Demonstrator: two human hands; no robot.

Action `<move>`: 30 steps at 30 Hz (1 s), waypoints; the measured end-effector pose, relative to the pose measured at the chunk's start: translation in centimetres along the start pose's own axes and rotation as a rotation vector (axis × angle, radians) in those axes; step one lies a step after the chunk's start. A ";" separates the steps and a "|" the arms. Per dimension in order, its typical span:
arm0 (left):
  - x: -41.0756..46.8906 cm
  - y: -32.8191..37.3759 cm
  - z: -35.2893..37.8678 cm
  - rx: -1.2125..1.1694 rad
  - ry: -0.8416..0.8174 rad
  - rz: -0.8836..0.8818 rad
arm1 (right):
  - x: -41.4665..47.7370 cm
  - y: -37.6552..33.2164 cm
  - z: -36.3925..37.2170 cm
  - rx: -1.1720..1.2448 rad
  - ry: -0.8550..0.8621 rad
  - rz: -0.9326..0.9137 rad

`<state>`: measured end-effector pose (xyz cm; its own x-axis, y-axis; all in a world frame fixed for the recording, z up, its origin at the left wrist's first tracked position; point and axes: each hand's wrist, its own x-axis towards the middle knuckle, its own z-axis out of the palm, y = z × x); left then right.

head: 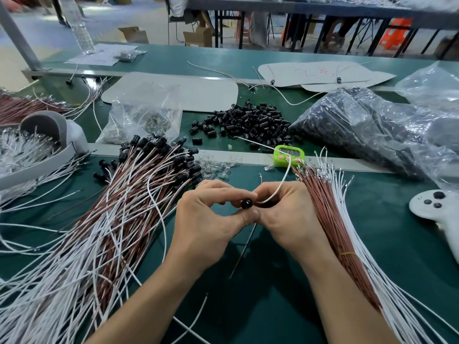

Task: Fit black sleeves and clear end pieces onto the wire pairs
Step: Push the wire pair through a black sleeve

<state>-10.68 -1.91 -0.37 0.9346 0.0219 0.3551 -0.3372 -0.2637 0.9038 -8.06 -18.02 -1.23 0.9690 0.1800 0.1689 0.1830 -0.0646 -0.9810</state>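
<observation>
My left hand (pixel 208 214) pinches a small black sleeve (pixel 246 203) between thumb and forefinger over the green table. My right hand (pixel 285 209) meets it from the right and grips a wire pair; its white wire (pixel 283 180) loops up out of the fingers, and a brown wire (pixel 244 249) trails down below the hands. Loose black sleeves (pixel 248 122) lie heaped at the back middle. Clear end pieces (pixel 218 165) are scattered just beyond the hands. Finished pairs with black sleeves (pixel 139 184) are piled on the left. Bare brown and white wire pairs (pixel 330 209) lie bundled on the right.
A green timer (pixel 288 155) stands behind the hands. Plastic bags of parts (pixel 372 125) fill the back right, a smaller bag (pixel 144 117) sits at the back left. A white game controller (pixel 437 209) lies at the right edge. A grey tray of wires (pixel 37 150) is at the left.
</observation>
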 end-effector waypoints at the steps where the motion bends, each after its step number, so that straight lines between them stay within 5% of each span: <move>1: 0.0 0.0 0.0 0.002 -0.002 0.002 | 0.0 0.0 0.0 -0.004 0.000 -0.002; 12: -0.2 0.4 -0.2 0.081 -0.016 0.061 | -0.2 -0.4 0.2 -0.059 0.132 0.027; 30: -0.3 0.7 -0.2 0.048 -0.036 0.045 | -0.1 -0.6 0.0 -0.008 0.025 0.004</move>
<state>-11.19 -1.96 0.24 0.9226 -0.0257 0.3850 -0.3735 -0.3097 0.8744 -8.28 -18.04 -0.70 0.9737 0.1550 0.1671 0.1801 -0.0735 -0.9809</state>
